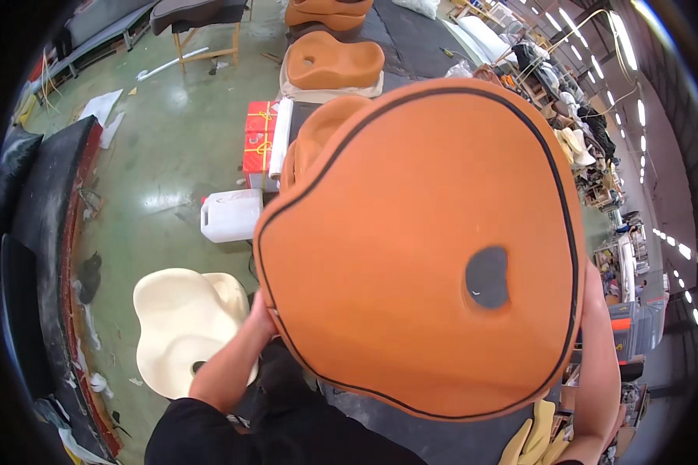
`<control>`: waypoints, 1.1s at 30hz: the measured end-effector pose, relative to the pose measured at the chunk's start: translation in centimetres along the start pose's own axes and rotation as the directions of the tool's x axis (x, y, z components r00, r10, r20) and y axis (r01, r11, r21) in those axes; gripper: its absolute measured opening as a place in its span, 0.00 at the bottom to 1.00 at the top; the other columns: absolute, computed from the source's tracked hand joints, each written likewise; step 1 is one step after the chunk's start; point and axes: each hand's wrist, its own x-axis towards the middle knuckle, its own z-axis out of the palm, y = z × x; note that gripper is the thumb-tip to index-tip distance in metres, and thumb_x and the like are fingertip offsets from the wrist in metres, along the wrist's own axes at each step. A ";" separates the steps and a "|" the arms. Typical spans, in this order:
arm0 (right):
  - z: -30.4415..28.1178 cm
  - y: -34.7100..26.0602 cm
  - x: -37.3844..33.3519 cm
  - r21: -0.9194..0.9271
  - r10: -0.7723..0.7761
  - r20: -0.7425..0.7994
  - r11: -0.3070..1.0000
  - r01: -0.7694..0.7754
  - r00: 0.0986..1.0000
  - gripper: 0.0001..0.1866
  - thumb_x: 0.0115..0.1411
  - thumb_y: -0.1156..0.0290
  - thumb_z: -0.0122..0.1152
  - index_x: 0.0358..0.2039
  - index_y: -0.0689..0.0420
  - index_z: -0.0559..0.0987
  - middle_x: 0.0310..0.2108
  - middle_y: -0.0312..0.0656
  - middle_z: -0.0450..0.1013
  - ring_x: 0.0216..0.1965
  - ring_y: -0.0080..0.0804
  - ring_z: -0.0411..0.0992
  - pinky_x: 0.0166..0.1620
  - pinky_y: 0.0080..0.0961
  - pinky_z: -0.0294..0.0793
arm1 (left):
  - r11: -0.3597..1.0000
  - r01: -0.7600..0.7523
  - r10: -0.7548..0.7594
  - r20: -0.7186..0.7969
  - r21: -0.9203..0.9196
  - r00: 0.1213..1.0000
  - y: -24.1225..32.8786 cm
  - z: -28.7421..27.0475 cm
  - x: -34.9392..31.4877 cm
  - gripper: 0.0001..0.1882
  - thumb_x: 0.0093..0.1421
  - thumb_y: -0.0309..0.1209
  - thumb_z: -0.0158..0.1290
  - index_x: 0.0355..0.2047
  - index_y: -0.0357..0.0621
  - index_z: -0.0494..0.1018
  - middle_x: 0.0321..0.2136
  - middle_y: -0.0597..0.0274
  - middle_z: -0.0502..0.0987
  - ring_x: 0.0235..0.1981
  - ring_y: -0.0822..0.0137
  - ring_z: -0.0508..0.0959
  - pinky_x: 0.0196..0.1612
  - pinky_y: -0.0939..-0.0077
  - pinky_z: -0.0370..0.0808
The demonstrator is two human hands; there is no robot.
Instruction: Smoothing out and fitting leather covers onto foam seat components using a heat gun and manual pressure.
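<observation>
Held up in front of me is a large orange-brown seat cushion [395,225], tilted so that its broad face fills the middle of the view. Black piping runs round its edge, and a rounded hole [486,277] goes through it right of centre. My left hand [264,315] grips its lower left edge. On the opposite edge, my right hand [593,298] holds it from the right side. The fingers of both hands are mostly hidden behind the cushion.
Cream foam seat pieces [182,325] stand at lower left. A white jug [231,215] and a red box [260,136] sit beside the dark work table. More orange-brown cushions [335,62] lie toward its far end. Yellowish foam pieces [531,442] show at lower right.
</observation>
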 end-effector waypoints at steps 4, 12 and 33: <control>8.3 -1.8 12.0 0.015 -0.042 0.141 0.999 0.040 0.989 0.27 0.74 0.48 0.50 0.58 0.56 0.79 0.49 0.39 0.81 0.46 0.29 0.81 0.48 0.30 0.81 | 0.989 -0.104 0.104 -0.001 0.104 0.995 12.4 6.2 0.3 0.34 0.71 0.59 0.42 0.63 0.47 0.72 0.58 0.52 0.79 0.57 0.50 0.80 0.61 0.43 0.76; 19.7 -3.5 32.7 -0.018 -0.174 0.369 0.981 0.194 0.913 0.31 0.68 0.49 0.65 0.59 0.63 0.78 0.53 0.44 0.81 0.50 0.33 0.80 0.53 0.35 0.80 | 0.853 -0.311 0.336 0.016 0.420 0.942 25.6 20.4 9.4 0.39 0.74 0.65 0.34 0.69 0.50 0.65 0.65 0.52 0.73 0.63 0.51 0.75 0.66 0.47 0.73; 16.7 10.9 37.1 -0.413 -0.192 -0.292 0.909 0.057 0.937 0.50 0.61 0.43 0.66 0.72 0.67 0.63 0.68 0.60 0.68 0.68 0.52 0.68 0.69 0.40 0.67 | 0.669 -0.580 0.532 0.245 0.466 0.811 21.6 27.5 20.5 0.36 0.76 0.55 0.41 0.75 0.48 0.55 0.69 0.57 0.67 0.67 0.60 0.70 0.68 0.62 0.69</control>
